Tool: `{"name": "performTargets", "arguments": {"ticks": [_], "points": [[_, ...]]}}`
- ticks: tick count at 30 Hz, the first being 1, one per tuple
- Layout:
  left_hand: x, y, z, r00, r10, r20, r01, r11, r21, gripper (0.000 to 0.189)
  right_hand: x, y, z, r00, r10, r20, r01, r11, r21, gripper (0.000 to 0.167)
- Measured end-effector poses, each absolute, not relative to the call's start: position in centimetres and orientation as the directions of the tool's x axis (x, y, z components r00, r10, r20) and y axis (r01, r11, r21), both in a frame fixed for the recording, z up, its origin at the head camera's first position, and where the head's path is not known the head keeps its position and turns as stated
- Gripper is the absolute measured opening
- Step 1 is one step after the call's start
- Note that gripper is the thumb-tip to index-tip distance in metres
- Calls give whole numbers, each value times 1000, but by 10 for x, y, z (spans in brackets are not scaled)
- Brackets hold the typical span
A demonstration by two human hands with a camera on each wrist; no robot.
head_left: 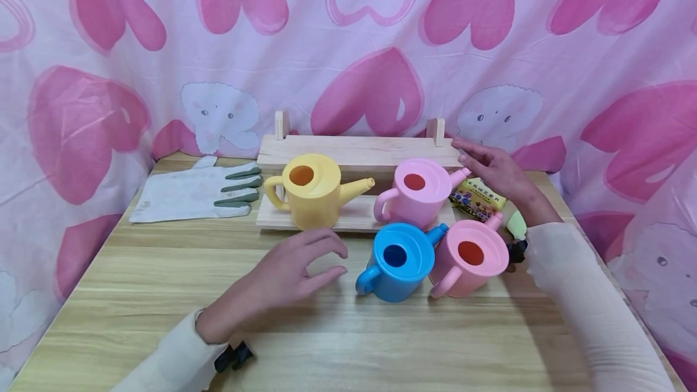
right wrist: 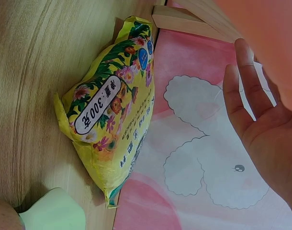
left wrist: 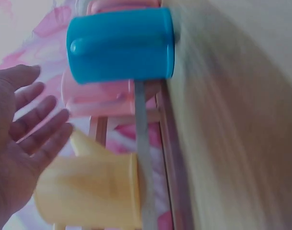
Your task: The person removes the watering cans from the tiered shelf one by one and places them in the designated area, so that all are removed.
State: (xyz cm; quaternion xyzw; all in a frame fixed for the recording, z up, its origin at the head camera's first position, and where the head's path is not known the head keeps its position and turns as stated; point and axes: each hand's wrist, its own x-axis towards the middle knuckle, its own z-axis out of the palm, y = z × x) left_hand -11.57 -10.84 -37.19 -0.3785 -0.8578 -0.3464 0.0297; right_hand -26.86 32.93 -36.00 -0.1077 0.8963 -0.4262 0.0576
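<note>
My left hand [head_left: 296, 268], fingers apart and loosely bent, hovers over the table left of a blue watering can [head_left: 400, 277] and holds nothing. Behind it, a yellow watering can [head_left: 316, 201] and a pink watering can [head_left: 419, 198] are at the lower board of a wooden two-tier shelf [head_left: 348, 151]. Another pink watering can [head_left: 463, 274] stands right of the blue one. My right hand [head_left: 503, 174] reaches past the cans, its fingertips right at the right end of the upper board. In the right wrist view, its fingers [right wrist: 253, 88] are extended, partly hidden by a pink can.
A yellow flower-printed bag [right wrist: 112, 105] lies on the table by the shelf's right end. Near it is a pale green object [right wrist: 55, 213], partly out of view. White gloves [head_left: 185, 192] with green fingertips lie at the left. A heart-patterned curtain [head_left: 365, 89] hangs behind the table.
</note>
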Motion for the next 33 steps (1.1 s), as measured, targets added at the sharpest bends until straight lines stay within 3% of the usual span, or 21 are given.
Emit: {"name": "performTargets", "arguments": {"ticks": [7,11,13,17,24,33], "points": [[-137,-127,-369,-553,478,682,832,356,425,16,-268,329,-360,-970,-243,-8,-147,616,-774,56],[-151,-137,-371,-495,345,798,856,349,381,29,-267,329,-359,-969,-247,-7,-151,615,-774,56],[-157,-141,-373,-495,281,822,848,360,388,26,-267,329,-359,-969,-246,-4,-153,615,-774,57],[-167,-149,-381,-543,190,818,807,386,446,20,-268,329,-360,-970,-242,-7,-147,613,-776,57],[-177,-161,-396,-688,141,712,692,424,585,45,-266,330,-360,-971,-240,-8,-146,615,-775,57],[-184,-169,-403,-843,98,529,521,395,757,38,-267,328,-362,-970,-242,9,-160,613,-774,59]]}}
